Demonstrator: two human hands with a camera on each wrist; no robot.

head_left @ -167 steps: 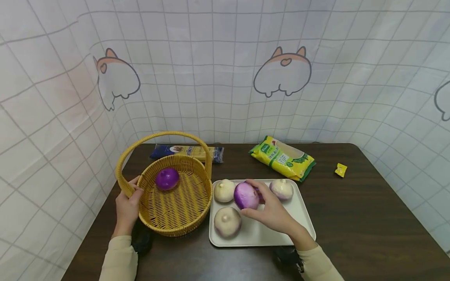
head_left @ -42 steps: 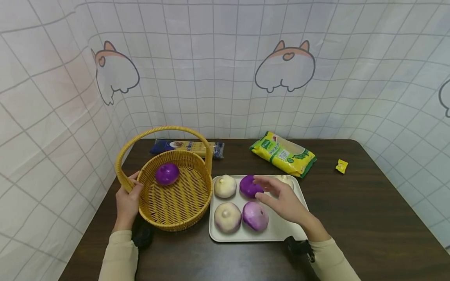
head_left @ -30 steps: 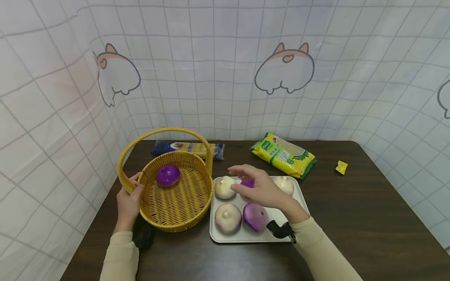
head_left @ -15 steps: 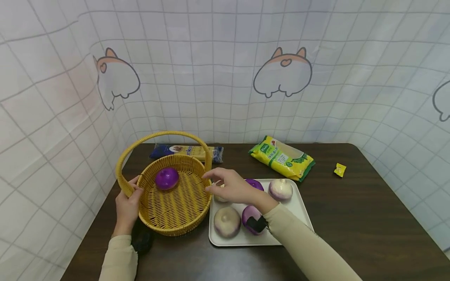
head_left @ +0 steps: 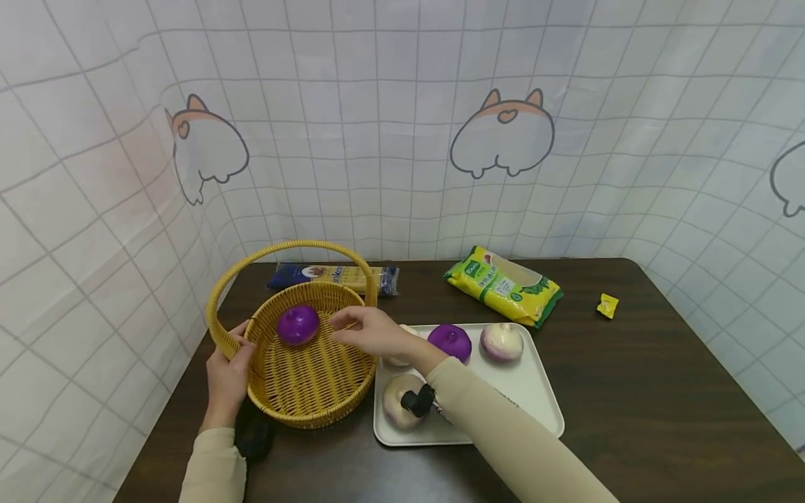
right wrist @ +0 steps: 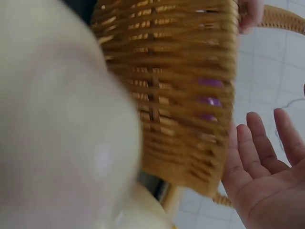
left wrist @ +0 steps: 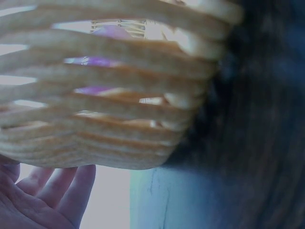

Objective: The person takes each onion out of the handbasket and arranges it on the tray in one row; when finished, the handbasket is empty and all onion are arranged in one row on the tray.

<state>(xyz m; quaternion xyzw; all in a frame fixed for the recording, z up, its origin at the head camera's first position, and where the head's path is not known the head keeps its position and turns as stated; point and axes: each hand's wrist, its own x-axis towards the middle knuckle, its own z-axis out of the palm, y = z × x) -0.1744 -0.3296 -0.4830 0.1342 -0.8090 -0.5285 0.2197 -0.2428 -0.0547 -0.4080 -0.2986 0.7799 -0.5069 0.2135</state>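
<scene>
My left hand [head_left: 229, 363] grips the left side of the yellow wicker basket [head_left: 314, 419], where its handle meets the rim. A purple onion [head_left: 298, 325] lies inside the basket, toward the back left. My right hand [head_left: 374, 332] hovers over the basket's right side, beside that onion, with relaxed fingers and nothing in them, as the right wrist view also shows. Beside the basket, a white tray [head_left: 541, 405] bears another purple onion [head_left: 450, 342] and pale onion-shaped vegetables, one at the back right [head_left: 502, 342] and one at the front left [head_left: 401, 402]. My right arm hides part of the tray.
Behind the basket lies a blue-and-yellow pasta packet [head_left: 339, 276]. A yellow-green bag [head_left: 503, 286] rests behind the tray, and a small yellow wrapped piece [head_left: 607, 305] sits farther right. A tiled-pattern curtain [head_left: 409, 140] stands behind the table.
Several seconds ago my right hand held a purple-and-white onion over the tray; it was then released at the tray's front. Since then that hand has moved left over the basket. Left hand stays.
</scene>
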